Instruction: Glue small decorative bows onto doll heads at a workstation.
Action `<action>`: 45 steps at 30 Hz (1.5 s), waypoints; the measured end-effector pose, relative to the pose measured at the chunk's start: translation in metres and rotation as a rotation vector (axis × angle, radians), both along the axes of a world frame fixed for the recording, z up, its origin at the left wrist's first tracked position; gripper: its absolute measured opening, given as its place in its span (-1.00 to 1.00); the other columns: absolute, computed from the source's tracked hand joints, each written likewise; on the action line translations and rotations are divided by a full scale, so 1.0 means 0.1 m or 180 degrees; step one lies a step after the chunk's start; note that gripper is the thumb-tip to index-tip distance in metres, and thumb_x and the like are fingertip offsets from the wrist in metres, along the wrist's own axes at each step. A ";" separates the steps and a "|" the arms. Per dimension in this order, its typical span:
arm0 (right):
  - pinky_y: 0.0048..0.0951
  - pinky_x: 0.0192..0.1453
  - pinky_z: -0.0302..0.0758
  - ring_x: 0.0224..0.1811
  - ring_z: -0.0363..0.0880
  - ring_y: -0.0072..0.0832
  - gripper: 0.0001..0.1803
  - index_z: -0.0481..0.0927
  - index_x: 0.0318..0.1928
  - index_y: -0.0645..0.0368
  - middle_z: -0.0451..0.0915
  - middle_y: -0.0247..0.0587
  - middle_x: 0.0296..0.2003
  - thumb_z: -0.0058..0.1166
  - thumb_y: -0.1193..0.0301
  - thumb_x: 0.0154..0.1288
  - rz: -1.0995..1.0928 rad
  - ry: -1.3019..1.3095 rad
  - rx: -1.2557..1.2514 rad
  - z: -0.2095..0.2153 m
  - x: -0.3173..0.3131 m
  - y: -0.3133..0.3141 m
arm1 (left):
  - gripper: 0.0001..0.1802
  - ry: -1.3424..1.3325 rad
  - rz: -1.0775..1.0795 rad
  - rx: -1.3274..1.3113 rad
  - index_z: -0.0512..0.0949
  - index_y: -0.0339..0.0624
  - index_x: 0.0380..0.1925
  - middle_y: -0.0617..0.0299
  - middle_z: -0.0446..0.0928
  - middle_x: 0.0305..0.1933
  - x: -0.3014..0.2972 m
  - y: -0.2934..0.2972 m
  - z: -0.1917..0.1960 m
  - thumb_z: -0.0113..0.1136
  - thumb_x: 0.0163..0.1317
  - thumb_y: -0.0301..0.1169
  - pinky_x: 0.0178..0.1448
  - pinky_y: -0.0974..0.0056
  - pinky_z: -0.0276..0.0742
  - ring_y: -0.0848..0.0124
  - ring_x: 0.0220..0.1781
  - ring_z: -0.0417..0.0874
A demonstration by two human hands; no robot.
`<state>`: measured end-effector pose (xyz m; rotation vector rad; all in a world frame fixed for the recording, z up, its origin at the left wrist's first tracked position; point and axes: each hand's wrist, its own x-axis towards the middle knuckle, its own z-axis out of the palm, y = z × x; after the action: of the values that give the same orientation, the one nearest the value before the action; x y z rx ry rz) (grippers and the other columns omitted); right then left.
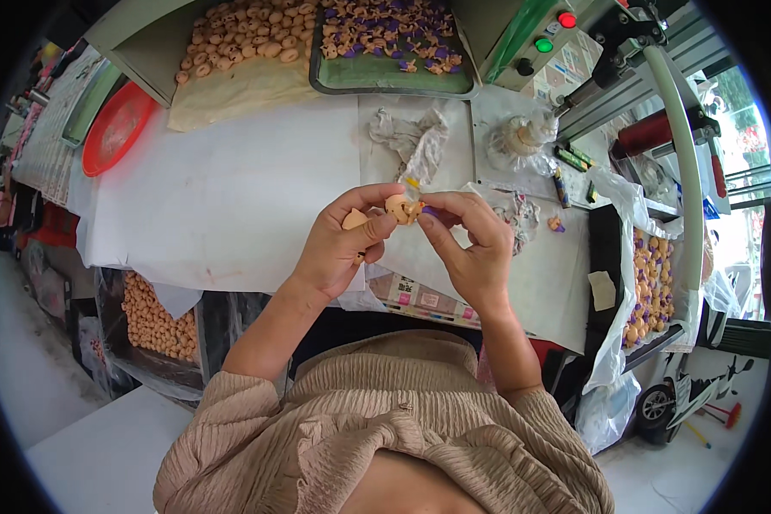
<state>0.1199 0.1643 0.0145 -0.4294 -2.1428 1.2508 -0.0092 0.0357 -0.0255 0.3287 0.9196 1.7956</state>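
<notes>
— How are the hands placed?
— The left hand (338, 244) and right hand (471, 244) are raised together, fingertips pinched inward.
— And the forearms?
— Both are angled upward, converging from the beige sleeves.

We pinch a small tan toy head (400, 208) between our left hand (341, 246) and right hand (469, 248), fingertips closed on it above the white-covered table (231, 188). A tray of purple-and-tan pieces (391, 44) sits beyond, beside a red plate (114, 128).
</notes>
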 end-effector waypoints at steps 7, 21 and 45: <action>-0.52 -0.27 0.59 -0.37 0.66 -0.47 -0.78 0.68 -0.18 0.26 0.65 -0.17 -0.35 0.29 0.62 0.10 0.0122 0.0026 0.0463 0.08 0.27 0.14 | -0.67 0.0985 -0.0113 -0.0125 0.62 -0.15 -0.03 0.38 0.51 -0.29 0.17 0.06 0.07 0.33 0.18 -0.48 -0.41 0.55 0.33 0.67 -0.42 0.38; -0.58 -0.36 0.57 -0.41 0.64 -0.53 -0.83 0.64 -0.17 0.35 0.59 -0.16 -0.33 0.22 0.64 0.19 0.0108 0.0216 -0.0409 -0.09 0.42 0.15 | -0.68 0.1441 0.0150 -0.0221 0.64 -0.22 -0.08 0.33 0.58 -0.29 0.38 0.22 0.15 0.38 0.11 -0.52 -0.13 0.48 0.49 0.60 -0.26 0.54; -0.58 -0.15 0.53 -0.29 0.62 -0.61 -0.80 0.63 -0.08 0.36 0.70 -0.13 -0.17 0.07 0.53 0.36 -0.1527 0.1343 0.2655 0.92 0.50 1.14 | -0.68 -0.0011 -0.0697 -0.0210 0.54 -0.23 -0.04 0.28 0.56 -0.22 0.22 0.30 0.19 0.32 0.21 -0.43 -0.59 0.58 0.26 0.70 -0.46 0.43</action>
<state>0.1696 0.2779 0.1063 -0.2514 -1.8304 0.1136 0.0125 0.0657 -0.0064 0.3696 0.9024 1.5620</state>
